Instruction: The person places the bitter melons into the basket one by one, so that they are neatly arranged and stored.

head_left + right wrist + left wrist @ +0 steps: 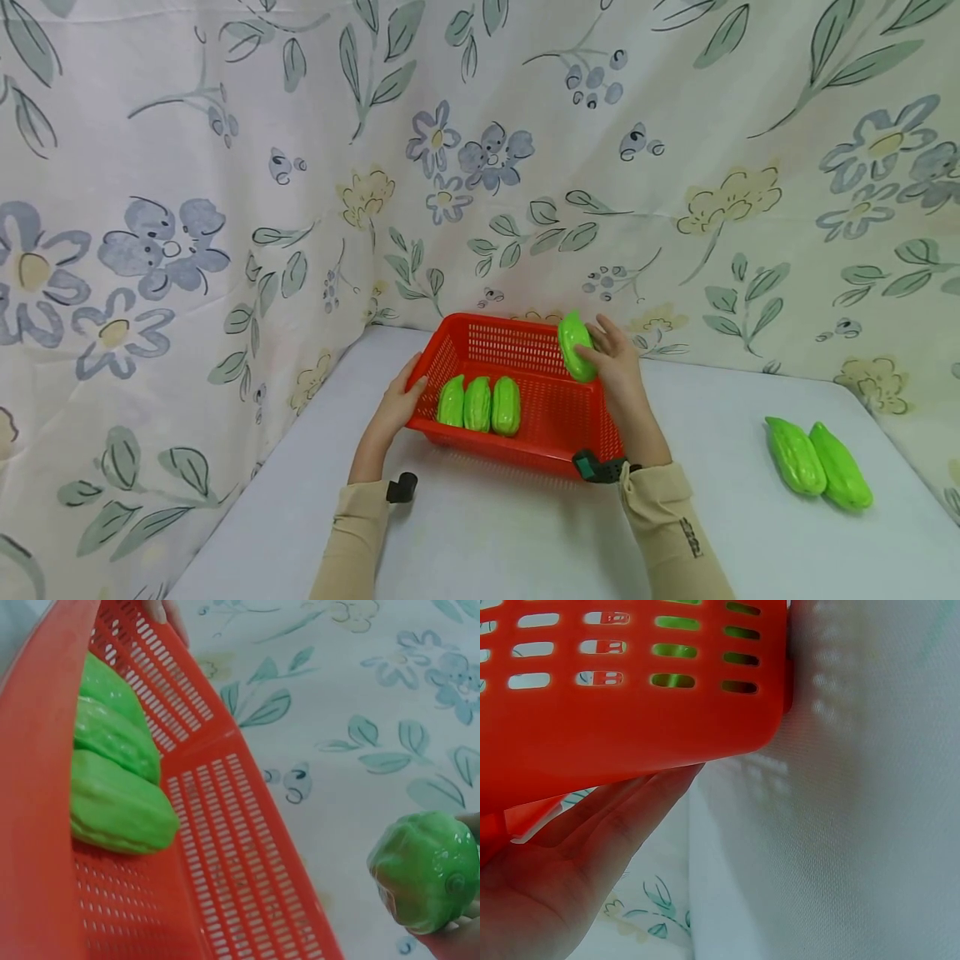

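Note:
My right hand (617,367) holds a glossy green bitter melon (575,346) above the right back part of a red plastic basket (517,454). Thumb and fingers are on either side of it, and its blunt end shows at the right of the right wrist view. At the basket's left end, my left hand (396,404) grips the rim, thumb over the top. From the left wrist view, its fingers (622,817) lie along the outside of the basket. Three more bitter melons (477,404) lie side by side inside, in the left half.
Two more bitter melons (821,467) lie together on the white table (480,542), well to the right of the basket. A floral curtain (487,167) hangs behind the table and along its left side. The basket has slotted walls and a slotted floor.

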Demonstrator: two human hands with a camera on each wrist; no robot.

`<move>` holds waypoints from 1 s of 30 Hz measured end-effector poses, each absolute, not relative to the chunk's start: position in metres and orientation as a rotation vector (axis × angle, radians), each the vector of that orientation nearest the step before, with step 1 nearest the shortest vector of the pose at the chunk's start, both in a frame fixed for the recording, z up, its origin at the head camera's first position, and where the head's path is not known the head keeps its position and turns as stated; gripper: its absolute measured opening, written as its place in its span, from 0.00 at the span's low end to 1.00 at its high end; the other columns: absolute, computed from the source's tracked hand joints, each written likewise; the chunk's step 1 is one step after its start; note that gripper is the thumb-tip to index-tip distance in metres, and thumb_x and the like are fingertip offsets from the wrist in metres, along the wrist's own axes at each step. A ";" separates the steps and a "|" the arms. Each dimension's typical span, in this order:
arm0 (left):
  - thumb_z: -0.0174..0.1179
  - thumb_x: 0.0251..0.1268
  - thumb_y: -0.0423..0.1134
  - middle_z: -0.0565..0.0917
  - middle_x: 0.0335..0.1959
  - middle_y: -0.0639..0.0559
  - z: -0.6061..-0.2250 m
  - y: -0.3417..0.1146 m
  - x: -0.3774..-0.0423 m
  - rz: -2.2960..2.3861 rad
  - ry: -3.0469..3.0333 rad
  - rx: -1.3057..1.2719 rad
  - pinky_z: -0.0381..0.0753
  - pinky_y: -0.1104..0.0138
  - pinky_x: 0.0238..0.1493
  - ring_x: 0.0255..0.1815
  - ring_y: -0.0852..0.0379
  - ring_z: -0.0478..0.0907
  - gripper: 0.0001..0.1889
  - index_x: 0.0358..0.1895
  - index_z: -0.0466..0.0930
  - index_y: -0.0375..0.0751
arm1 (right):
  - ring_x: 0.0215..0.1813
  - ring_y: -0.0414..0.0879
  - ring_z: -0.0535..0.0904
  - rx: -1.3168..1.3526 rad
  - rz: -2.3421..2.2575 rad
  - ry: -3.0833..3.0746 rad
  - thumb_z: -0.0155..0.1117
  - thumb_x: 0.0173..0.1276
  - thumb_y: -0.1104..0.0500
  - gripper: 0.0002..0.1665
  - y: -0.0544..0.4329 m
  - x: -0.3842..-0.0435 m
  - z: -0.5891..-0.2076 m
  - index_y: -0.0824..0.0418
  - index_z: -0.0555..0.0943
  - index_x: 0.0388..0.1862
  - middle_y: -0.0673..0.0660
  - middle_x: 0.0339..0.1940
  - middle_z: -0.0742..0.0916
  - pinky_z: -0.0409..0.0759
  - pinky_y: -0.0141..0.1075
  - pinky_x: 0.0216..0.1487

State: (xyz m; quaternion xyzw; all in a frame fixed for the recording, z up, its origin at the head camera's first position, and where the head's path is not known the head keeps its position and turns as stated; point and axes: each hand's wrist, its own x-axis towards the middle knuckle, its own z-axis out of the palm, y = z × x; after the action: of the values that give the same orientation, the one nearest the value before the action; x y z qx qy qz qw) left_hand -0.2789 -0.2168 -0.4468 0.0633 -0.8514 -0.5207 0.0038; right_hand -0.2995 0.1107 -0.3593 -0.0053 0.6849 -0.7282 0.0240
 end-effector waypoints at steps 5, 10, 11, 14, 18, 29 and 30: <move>0.44 0.77 0.45 0.64 0.73 0.38 -0.448 -0.217 -0.279 -1.619 -2.671 0.189 0.75 0.48 0.59 0.59 0.43 0.71 0.30 0.79 0.48 0.54 | 0.78 0.51 0.58 0.003 -2.233 2.098 0.55 0.72 0.66 0.43 0.101 -0.303 -0.363 0.55 0.48 0.80 0.58 0.79 0.62 0.61 0.46 0.75; 0.44 0.77 0.45 0.65 0.73 0.38 -0.449 -0.217 -0.280 -1.620 -2.670 0.187 0.75 0.49 0.59 0.59 0.44 0.71 0.30 0.79 0.48 0.55 | 0.77 0.52 0.60 -0.011 -2.197 2.116 0.55 0.73 0.64 0.42 0.093 -0.306 -0.367 0.55 0.49 0.80 0.57 0.79 0.63 0.63 0.46 0.73; 0.44 0.78 0.45 0.65 0.73 0.38 -0.449 -0.217 -0.280 -1.621 -2.668 0.185 0.75 0.49 0.59 0.59 0.44 0.71 0.30 0.79 0.48 0.55 | 0.77 0.52 0.60 -0.019 -2.191 2.122 0.55 0.73 0.64 0.42 0.092 -0.307 -0.367 0.55 0.49 0.80 0.57 0.79 0.63 0.63 0.46 0.73; 0.43 0.78 0.46 0.64 0.73 0.38 -0.448 -0.218 -0.280 -1.620 -2.668 0.178 0.74 0.48 0.60 0.59 0.43 0.70 0.30 0.79 0.48 0.55 | 0.77 0.52 0.60 -0.043 -2.188 2.122 0.55 0.73 0.64 0.42 0.087 -0.310 -0.368 0.55 0.50 0.80 0.57 0.79 0.63 0.64 0.46 0.72; 0.43 0.78 0.46 0.64 0.73 0.38 -0.447 -0.217 -0.280 -1.629 -2.671 0.178 0.75 0.49 0.58 0.59 0.42 0.71 0.30 0.79 0.47 0.56 | 0.77 0.51 0.61 -0.038 -2.180 2.118 0.56 0.72 0.65 0.41 0.081 -0.312 -0.370 0.55 0.51 0.80 0.56 0.78 0.65 0.65 0.46 0.71; 0.44 0.77 0.45 0.65 0.73 0.39 -0.448 -0.218 -0.281 -1.642 -2.666 0.191 0.76 0.49 0.59 0.60 0.42 0.71 0.30 0.79 0.48 0.56 | 0.76 0.54 0.62 -0.028 -2.117 2.139 0.56 0.72 0.66 0.40 0.068 -0.317 -0.373 0.52 0.54 0.79 0.59 0.77 0.66 0.67 0.47 0.69; 0.44 0.77 0.46 0.65 0.73 0.39 -0.448 -0.218 -0.281 -1.642 -2.664 0.191 0.77 0.49 0.59 0.60 0.42 0.71 0.30 0.79 0.48 0.56 | 0.76 0.54 0.62 -0.024 -2.110 2.141 0.56 0.72 0.66 0.40 0.067 -0.318 -0.374 0.53 0.54 0.79 0.59 0.77 0.66 0.67 0.47 0.69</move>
State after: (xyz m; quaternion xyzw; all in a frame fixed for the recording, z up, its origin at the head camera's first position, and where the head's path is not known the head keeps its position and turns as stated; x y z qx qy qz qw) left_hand -0.2808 -0.2183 -0.4481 0.0608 -0.8497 -0.5237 0.0030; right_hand -0.3176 0.0674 -0.3739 -0.0080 0.7106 -0.7003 0.0677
